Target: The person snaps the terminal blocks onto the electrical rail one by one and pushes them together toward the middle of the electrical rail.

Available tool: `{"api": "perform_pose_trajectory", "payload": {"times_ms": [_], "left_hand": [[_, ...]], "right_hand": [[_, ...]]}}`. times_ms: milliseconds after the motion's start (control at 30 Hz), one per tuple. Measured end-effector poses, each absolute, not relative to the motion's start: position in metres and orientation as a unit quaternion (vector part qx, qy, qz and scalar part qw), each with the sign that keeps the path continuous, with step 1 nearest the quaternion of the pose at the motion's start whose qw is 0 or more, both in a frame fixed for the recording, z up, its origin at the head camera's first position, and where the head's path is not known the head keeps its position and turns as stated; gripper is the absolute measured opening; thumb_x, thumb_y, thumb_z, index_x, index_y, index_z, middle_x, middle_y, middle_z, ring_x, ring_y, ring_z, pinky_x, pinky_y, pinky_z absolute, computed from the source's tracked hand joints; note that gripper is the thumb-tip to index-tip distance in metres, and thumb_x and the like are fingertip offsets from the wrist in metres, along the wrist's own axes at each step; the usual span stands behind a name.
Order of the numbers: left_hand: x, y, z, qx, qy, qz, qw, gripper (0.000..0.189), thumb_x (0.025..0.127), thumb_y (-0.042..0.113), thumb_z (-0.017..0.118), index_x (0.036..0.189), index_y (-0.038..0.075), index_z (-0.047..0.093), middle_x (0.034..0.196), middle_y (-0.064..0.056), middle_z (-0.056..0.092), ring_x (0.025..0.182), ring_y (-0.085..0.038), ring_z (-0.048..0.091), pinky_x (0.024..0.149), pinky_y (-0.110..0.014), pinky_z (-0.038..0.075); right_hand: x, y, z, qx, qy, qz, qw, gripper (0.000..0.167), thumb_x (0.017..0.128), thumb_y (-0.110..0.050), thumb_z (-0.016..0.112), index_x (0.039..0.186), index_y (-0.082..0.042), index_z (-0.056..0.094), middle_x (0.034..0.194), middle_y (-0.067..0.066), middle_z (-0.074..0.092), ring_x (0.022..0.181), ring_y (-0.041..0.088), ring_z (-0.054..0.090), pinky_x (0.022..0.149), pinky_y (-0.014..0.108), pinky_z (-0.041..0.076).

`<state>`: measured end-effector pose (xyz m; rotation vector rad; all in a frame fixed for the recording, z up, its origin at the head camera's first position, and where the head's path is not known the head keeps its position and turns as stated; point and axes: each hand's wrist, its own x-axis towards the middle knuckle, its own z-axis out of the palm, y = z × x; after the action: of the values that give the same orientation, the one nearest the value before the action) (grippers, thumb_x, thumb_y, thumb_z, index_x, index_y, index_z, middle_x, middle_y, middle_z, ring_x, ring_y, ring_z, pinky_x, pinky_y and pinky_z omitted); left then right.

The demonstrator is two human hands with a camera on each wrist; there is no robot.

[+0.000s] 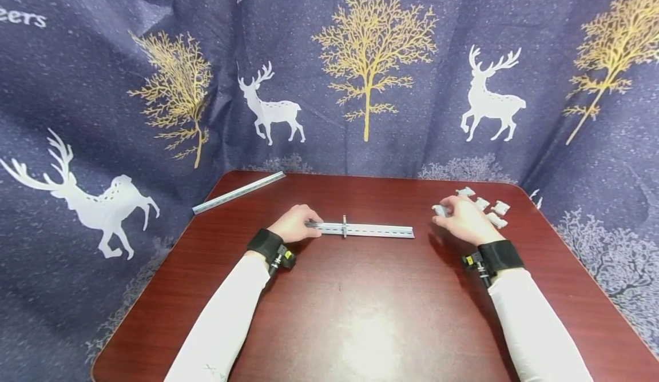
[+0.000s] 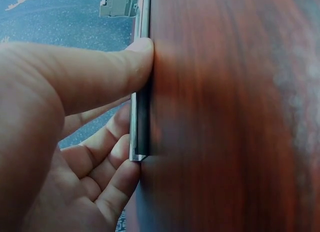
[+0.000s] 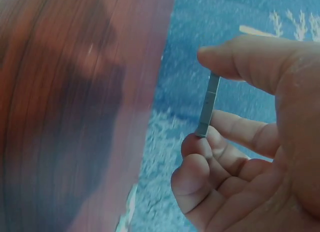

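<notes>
A slotted metal DIN rail (image 1: 381, 230) lies crosswise on the table, and my left hand (image 1: 296, 223) grips its left end. In the left wrist view the thumb presses one side of the rail (image 2: 143, 119) while fingers curl round the other. One grey terminal block (image 1: 344, 226) stands upright across the rail, a little right of that hand. Over to the right, my right hand (image 1: 468, 221) pinches another terminal block (image 1: 440, 210) above the table. The right wrist view shows this block (image 3: 209, 104) edge-on, thin and grey, between thumb and fingertips.
Several loose terminal blocks (image 1: 500, 207) lie beyond and beside the right hand. A second DIN rail (image 1: 239, 193) rests at an angle near the table's far left corner. Behind the dark red table (image 1: 319, 313) hangs a blue curtain (image 1: 401, 84) with deer and trees.
</notes>
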<state>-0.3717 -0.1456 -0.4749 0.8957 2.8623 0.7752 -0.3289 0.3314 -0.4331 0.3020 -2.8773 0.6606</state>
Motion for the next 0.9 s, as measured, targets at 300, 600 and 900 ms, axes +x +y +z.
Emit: {"api": "perform_pose_trajectory", "payload": {"times_ms": [300, 600, 900], "left_hand": [[-0.371, -0.146, -0.474, 0.298, 0.921, 0.25, 0.02, 0.035, 0.096, 0.023, 0.088, 0.127, 0.009, 0.084, 0.116, -0.005, 0.078, 0.112, -0.027, 0.065, 0.1, -0.045, 0.054], [-0.373, -0.146, -0.476, 0.305, 0.919, 0.25, 0.013, 0.033, 0.095, 0.022, 0.089, 0.125, 0.008, 0.084, 0.113, -0.004, 0.078, 0.109, -0.026, 0.065, 0.098, -0.044, 0.054], [-0.374, -0.149, -0.476, 0.313, 0.915, 0.255, 0.019, 0.036, 0.094, 0.024, 0.089, 0.126, 0.008, 0.083, 0.115, -0.007, 0.078, 0.112, -0.03, 0.065, 0.101, -0.048, 0.053]], "right_hand": [[-0.334, 0.294, -0.433, 0.136, -0.958, 0.233, 0.094, 0.054, 0.095, -0.024, 0.084, 0.134, 0.009, 0.069, 0.113, 0.021, 0.066, 0.103, 0.037, 0.066, 0.092, 0.057, 0.054], [-0.335, 0.262, -0.435, 0.163, -0.951, 0.246, 0.097, 0.049, 0.093, -0.022, 0.085, 0.13, 0.007, 0.072, 0.106, 0.015, 0.065, 0.098, 0.032, 0.064, 0.089, 0.052, 0.052], [-0.337, 0.234, -0.438, 0.191, -0.945, 0.248, 0.095, 0.045, 0.091, -0.022, 0.087, 0.126, 0.002, 0.073, 0.103, 0.011, 0.063, 0.092, 0.027, 0.061, 0.085, 0.047, 0.051]]}}
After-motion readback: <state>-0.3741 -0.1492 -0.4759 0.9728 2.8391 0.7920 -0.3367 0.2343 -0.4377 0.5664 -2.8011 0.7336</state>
